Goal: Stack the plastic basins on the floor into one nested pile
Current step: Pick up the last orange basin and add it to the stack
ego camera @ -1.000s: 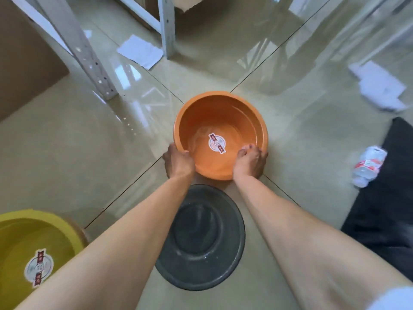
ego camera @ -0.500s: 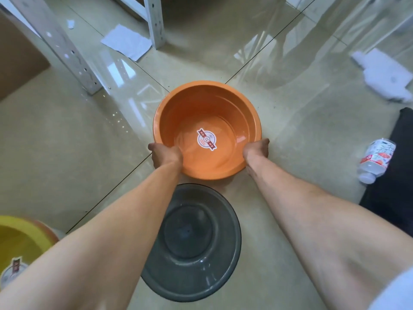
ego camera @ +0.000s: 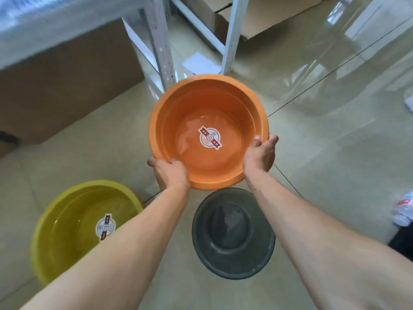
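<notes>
An orange basin (ego camera: 192,101) with a round sticker inside is held up off the floor, tilted a little toward me. My left hand (ego camera: 171,173) grips its near-left rim and my right hand (ego camera: 259,154) grips its near-right rim. Below it on the floor sits a dark grey basin (ego camera: 233,251), between my forearms. A yellow basin (ego camera: 73,211) with the same sticker stands on the floor at the lower left, partly hidden by my left forearm; an orange rim edge shows behind it.
White metal shelf legs (ego camera: 159,41) stand just beyond the orange basin, with cardboard boxes (ego camera: 67,81) at the left and back. A sheet of paper (ego camera: 201,63) lies between the legs. A plastic bottle (ego camera: 404,211) lies at the right edge beside a dark mat.
Both hands have lifted the orange basin off the floor toward me. The view has swung up and left, so the yellow basin and the shelf now show more fully.
</notes>
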`<state>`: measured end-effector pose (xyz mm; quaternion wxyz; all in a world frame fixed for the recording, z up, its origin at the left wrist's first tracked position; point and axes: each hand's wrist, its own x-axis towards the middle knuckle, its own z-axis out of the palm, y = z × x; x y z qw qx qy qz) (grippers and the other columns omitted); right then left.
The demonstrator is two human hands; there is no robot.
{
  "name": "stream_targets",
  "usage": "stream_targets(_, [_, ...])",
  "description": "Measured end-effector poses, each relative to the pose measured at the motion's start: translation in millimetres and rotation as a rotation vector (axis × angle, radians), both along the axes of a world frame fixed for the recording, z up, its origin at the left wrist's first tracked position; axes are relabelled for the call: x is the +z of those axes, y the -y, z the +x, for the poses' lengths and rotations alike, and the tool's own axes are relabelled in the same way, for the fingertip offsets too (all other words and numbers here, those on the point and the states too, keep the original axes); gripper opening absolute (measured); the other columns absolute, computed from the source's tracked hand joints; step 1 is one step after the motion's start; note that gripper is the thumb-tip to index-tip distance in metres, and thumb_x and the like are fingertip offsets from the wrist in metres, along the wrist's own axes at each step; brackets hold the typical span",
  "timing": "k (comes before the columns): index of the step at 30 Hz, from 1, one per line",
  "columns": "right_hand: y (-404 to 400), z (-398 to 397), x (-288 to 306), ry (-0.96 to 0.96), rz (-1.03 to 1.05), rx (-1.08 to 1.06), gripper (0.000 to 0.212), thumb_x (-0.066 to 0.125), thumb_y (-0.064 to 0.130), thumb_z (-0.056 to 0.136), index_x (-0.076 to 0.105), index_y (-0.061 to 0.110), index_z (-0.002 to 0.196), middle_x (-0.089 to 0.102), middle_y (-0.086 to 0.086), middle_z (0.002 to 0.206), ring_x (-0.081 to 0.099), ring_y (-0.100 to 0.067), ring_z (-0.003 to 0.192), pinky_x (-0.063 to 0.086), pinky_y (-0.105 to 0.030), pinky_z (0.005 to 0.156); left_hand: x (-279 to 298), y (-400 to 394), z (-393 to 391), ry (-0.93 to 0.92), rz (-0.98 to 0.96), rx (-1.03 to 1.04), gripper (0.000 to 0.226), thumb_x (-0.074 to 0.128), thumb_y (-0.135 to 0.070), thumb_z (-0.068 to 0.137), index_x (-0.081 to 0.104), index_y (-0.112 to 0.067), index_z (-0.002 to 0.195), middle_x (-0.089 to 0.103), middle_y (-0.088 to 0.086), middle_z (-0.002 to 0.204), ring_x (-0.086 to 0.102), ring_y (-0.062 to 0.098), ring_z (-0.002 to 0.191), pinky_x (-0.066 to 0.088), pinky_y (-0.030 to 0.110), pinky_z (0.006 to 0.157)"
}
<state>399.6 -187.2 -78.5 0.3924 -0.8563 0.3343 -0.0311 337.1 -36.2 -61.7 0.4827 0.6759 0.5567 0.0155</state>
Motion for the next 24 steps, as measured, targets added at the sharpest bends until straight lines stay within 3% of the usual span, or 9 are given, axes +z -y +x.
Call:
stream_targets(7, [-106.2,-57.0,28.9,-0.029,0.078,0.15,0.032,0.036,0.025,0.101,0.042,0.01,0.129,0.058,-0.012,0.133,0.057,-0.032,0.119,0.043,-0.036,0.093,33.0,-90.9,-75.0,-0.005,0.073,0.133,0.046,0.041,-0.006,0.094,0.031,0.002,0.138,0.047,0.023,0.141,0.048,0.037,0.128,0.037,0.037,0.104])
stream_targets(10, [-148.7,-98.1,27.9,-0.068,0.107,0.225,0.03,0.034,0.026,0.101,0.041,0.012,0.127,0.059,-0.011,0.131,0.058,-0.032,0.116,0.046,-0.038,0.093,35.3,-130.1,-121.1,-0.038,0.086,0.205,0.043,0.041,-0.007,0.092,0.035,-0.002,0.135,0.05,0.022,0.137,0.05,0.038,0.125,0.038,0.043,0.105])
stream_targets(14, [-197.2,-148.7,20.5,-0.14,0.124,0.304,0.031,0.034,0.026,0.102,0.04,0.013,0.13,0.059,-0.009,0.13,0.059,-0.033,0.115,0.046,-0.039,0.091,33.7,-171.7,-179.0,-0.16,0.122,0.278,0.035,0.039,-0.008,0.092,0.037,-0.005,0.127,0.058,0.02,0.125,0.058,0.042,0.112,0.045,0.046,0.094])
stream_targets(18, [-228.8,-189.1,6.3,-0.218,0.126,0.365,0.03,0.035,0.023,0.101,0.04,0.014,0.129,0.061,-0.009,0.128,0.061,-0.031,0.113,0.049,-0.041,0.093,20.4,-205.6,-222.9,-0.241,0.133,0.301,0.035,0.04,-0.01,0.089,0.034,-0.005,0.123,0.06,0.023,0.121,0.061,0.045,0.103,0.049,0.053,0.092])
stream_targets(24, [-247.1,-218.7,-11.9,-0.261,0.079,0.418,0.047,0.038,0.01,0.097,0.031,0.021,0.143,0.057,-0.008,0.135,0.059,-0.032,0.117,0.046,-0.037,0.093,-6.3,-224.0,-253.6,-0.192,0.095,0.365,0.045,0.034,0.0,0.083,0.033,-0.006,0.128,0.06,0.022,0.121,0.061,0.044,0.103,0.049,0.047,0.092])
